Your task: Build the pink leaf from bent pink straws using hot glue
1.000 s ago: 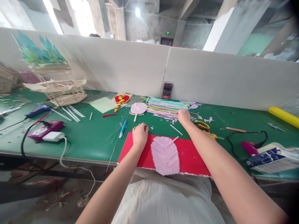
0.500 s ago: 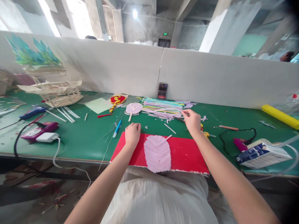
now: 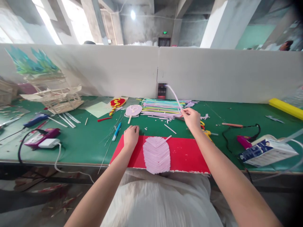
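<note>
Pinched in my right hand (image 3: 191, 119) is a lilac pipe cleaner (image 3: 174, 94), which rises and bends over to the left. That hand is beside the right end of a pile of pastel pipe cleaners (image 3: 161, 108). My left hand (image 3: 131, 136) rests at the upper left edge of the red board (image 3: 184, 154), fingers curled closed with nothing visible in them. On the board lies a leaf-shaped panel (image 3: 156, 154) of lilac pipe cleaners in slanting rows; one short end sticks out at its upper right.
Behind the board lie a lilac round piece on a stick (image 3: 133, 111), a red-and-yellow piece (image 3: 117, 103), a blue pen (image 3: 116, 131) and yellow-handled scissors (image 3: 206, 132). A power strip (image 3: 42, 138) sits left, a carton (image 3: 267, 151) right. A white partition (image 3: 208, 75) stands behind.
My right hand has lifted a lilac pipe cleaner up from the pile, so its far end now stands against the partition. My left hand stays by the board. The view has shifted slightly.
</note>
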Demonstrator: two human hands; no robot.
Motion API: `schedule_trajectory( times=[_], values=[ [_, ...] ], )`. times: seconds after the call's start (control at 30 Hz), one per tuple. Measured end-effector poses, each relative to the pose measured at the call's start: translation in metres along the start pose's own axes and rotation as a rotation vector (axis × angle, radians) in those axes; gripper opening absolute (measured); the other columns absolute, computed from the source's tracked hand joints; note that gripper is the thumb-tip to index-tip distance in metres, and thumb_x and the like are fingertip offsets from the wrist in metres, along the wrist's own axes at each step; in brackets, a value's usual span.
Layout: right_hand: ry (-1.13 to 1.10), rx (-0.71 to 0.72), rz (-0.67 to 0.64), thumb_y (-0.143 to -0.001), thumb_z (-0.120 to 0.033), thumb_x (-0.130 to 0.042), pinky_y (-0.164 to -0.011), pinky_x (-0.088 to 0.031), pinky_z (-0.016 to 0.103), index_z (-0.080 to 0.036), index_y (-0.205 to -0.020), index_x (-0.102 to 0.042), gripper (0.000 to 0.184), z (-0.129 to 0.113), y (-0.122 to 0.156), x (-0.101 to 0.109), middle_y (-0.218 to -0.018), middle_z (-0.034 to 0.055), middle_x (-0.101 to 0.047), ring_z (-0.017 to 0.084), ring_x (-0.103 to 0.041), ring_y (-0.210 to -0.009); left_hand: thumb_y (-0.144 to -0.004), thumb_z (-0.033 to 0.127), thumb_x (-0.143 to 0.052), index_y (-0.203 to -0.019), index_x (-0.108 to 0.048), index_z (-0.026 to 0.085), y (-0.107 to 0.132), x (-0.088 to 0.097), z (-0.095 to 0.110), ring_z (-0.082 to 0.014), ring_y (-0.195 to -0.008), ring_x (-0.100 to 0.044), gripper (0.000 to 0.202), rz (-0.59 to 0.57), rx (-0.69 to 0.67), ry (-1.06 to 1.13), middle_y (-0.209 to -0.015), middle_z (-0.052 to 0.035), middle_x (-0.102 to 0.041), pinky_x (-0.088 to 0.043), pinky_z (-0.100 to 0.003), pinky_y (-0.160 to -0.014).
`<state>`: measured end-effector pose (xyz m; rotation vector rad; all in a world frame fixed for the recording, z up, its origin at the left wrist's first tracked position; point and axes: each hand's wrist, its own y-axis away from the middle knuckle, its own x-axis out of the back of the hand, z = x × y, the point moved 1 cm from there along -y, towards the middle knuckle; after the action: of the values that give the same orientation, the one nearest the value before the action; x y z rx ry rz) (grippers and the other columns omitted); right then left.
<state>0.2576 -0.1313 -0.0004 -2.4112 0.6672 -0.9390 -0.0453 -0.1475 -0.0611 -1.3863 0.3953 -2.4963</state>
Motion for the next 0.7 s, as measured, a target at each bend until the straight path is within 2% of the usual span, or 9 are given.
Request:
schedule_trajectory(
  times=[0.1,0.17,0.23,0.3,0.37,0.43,0.5,0.6,0.7],
  values=[
    [-0.005,0.094,-0.060,-0.082,-0.040,-0.054,-0.059,-0.042,0.025,-0.019,-0.081,-0.067,0.025,-0.015,0.013,0.001,-0.066,0.0035,-0.070,0.017,-0.063,-0.059,-0.089,0.030,-0.042,-0.097,-0.070,0.018,0.001,0.003,0.007,-0.0224,-0.091,-0.062,0.031,0.014,-0.077,0.143,-0.098,-0.0090,-0.068,-0.043,-0.031,-0.081],
    [0.012,0.152,-0.134,-0.084,-0.039,-0.053,-0.058,-0.042,0.025,-0.021,-0.082,-0.067,0.024,-0.026,0.028,0.001,-0.066,0.0021,-0.070,0.016,-0.062,-0.057,-0.088,0.034,-0.045,-0.100,-0.070,0.019,0.006,0.007,0.021,-0.0210,-0.089,-0.062,0.031,-0.024,-0.130,0.326,-0.099,-0.0082,-0.069,-0.045,-0.030,-0.079],
    [0.028,0.209,-0.195,-0.086,-0.039,-0.052,-0.058,-0.042,0.024,-0.022,-0.082,-0.067,0.024,-0.038,0.045,0.001,-0.066,0.0011,-0.070,0.015,-0.061,-0.056,-0.086,0.041,-0.050,-0.108,-0.067,0.020,0.013,0.011,0.042,-0.0179,-0.077,-0.062,0.035,-0.147,-0.124,0.568,-0.097,-0.0067,-0.070,-0.048,-0.027,-0.069],
    [0.046,0.275,-0.264,-0.088,-0.038,-0.051,-0.060,-0.042,0.024,-0.023,-0.085,-0.067,0.022,-0.050,0.062,0.001,-0.072,0.0009,-0.071,0.015,-0.062,-0.060,-0.083,0.046,-0.052,-0.119,-0.061,0.019,0.021,0.014,0.065,-0.0153,-0.066,-0.061,0.046,-0.312,-0.055,0.800,-0.101,-0.0072,-0.070,-0.047,-0.025,-0.056],
    [0.071,0.340,-0.316,-0.089,-0.036,-0.051,-0.063,-0.043,0.024,-0.025,-0.088,-0.068,0.021,-0.060,0.076,0.000,-0.082,0.0015,-0.072,0.016,-0.065,-0.069,-0.080,0.047,-0.055,-0.116,-0.062,0.016,0.027,0.018,0.083,-0.0132,-0.059,-0.059,0.048,-0.408,-0.021,0.963,-0.100,-0.0089,-0.070,-0.045,-0.023,-0.049],
    [0.096,0.386,-0.339,-0.089,-0.034,-0.051,-0.065,-0.044,0.024,-0.025,-0.089,-0.067,0.019,-0.066,0.087,-0.001,-0.086,0.0014,-0.072,0.017,-0.066,-0.074,-0.078,0.045,-0.057,-0.106,-0.067,0.013,0.030,0.021,0.091,-0.0121,-0.058,-0.060,0.043,-0.390,0.061,1.070,-0.097,-0.0103,-0.071,-0.045,-0.022,-0.050],
    [0.117,0.403,-0.355,-0.090,-0.033,-0.051,-0.065,-0.044,0.023,-0.025,-0.088,-0.067,0.018,-0.068,0.094,-0.002,-0.085,0.0006,-0.072,0.016,-0.067,-0.076,-0.077,0.045,-0.059,-0.097,-0.069,0.012,0.030,0.025,0.090,-0.0134,-0.062,-0.063,0.039,-0.336,0.141,1.144,-0.094,-0.0116,-0.072,-0.047,-0.022,-0.055],
    [0.132,0.382,-0.366,-0.089,-0.033,-0.052,-0.065,-0.046,0.023,-0.026,-0.088,-0.067,0.017,-0.064,0.101,-0.002,-0.085,-0.0007,-0.072,0.016,-0.067,-0.076,-0.075,0.048,-0.062,-0.091,-0.069,0.012,0.027,0.036,0.080,-0.0158,-0.069,-0.066,0.040,-0.232,0.200,1.195,-0.092,-0.0130,-0.073,-0.049,-0.024,-0.061],
    [0.115,0.350,-0.380,-0.090,-0.034,-0.050,-0.070,-0.049,0.025,-0.027,-0.089,-0.068,0.019,-0.058,0.105,0.002,-0.088,-0.0011,-0.072,0.016,-0.067,-0.079,-0.074,0.049,-0.064,-0.090,-0.068,0.012,0.020,0.048,0.068,-0.0143,-0.068,-0.066,0.040,-0.116,0.227,1.242,-0.093,-0.0125,-0.073,-0.049,-0.023,-0.063]
  ],
)
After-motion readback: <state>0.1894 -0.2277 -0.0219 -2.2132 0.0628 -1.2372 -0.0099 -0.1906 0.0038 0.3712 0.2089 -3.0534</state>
